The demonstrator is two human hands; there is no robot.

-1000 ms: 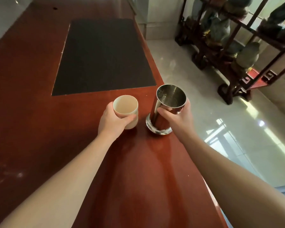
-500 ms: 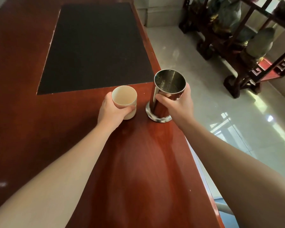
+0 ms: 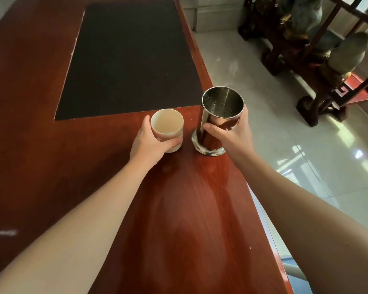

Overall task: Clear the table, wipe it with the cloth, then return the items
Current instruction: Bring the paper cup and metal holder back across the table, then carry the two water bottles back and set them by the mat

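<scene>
Right now both bare arms reach out over the long, glossy reddish-brown wooden table [image 3: 51, 158]. The left hand [image 3: 149, 143] is wrapped around a small cream-coloured cup [image 3: 167, 128], thumb on its near face and fingers curled round the left side; the cup stands upright, just below the near edge of a big dark rectangular mat [image 3: 130, 58] set into the tabletop. The right hand [image 3: 232, 134] grips a tall, shiny stainless-steel cylinder [image 3: 219, 117] with a perforated inside and a flared round foot, its thumb pressed across the polished side below the rim. That steel holder stands at about three o'clock from the cup, close but apart, and near the table's right-hand edge. Whether either vessel's base rests fully on the wood I cannot tell, though both look level with it. From the holder, up at about one o'clock across the pale, gleaming tiled floor [image 3: 274, 145], stands a dark carved wooden rack [image 3: 314, 98] holding large grey-green stones [image 3: 348, 54].
</scene>
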